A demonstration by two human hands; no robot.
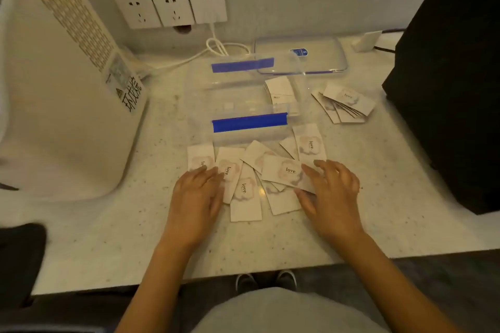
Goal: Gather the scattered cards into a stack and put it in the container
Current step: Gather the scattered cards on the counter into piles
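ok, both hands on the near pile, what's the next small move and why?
Probably slide the left hand and right hand toward each other to bunch the fanned cards into one stack. They lie loose and overlapping in front of the open container, flat hands at either side; another pile of cards waits at right.

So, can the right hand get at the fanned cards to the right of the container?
Probably yes. The fanned cards lie on open counter beyond the right hand, beside the container, and nothing stands between them.
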